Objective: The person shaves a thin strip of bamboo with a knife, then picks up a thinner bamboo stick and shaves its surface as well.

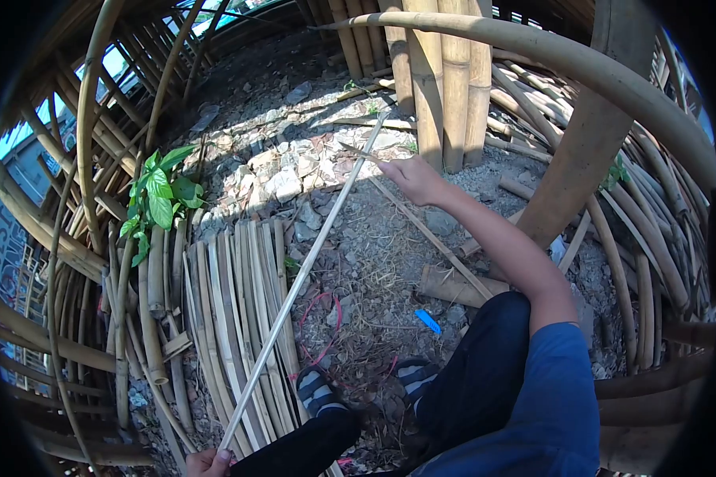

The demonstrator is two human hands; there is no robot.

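Note:
My left hand sits at the bottom edge, shut on the near end of a long pale bamboo strip that runs up and away across the ground. My right hand is stretched far forward near the strip's far part, fingers closed on a thin dark blade-like tool whose tip points left towards the strip. My knees in dark trousers and striped sandals are below.
Split bamboo slats lie flat at left. Upright bamboo poles stand ahead, a curved pole arches over. A green plant, red cord, a blue scrap and stony rubble cover the ground.

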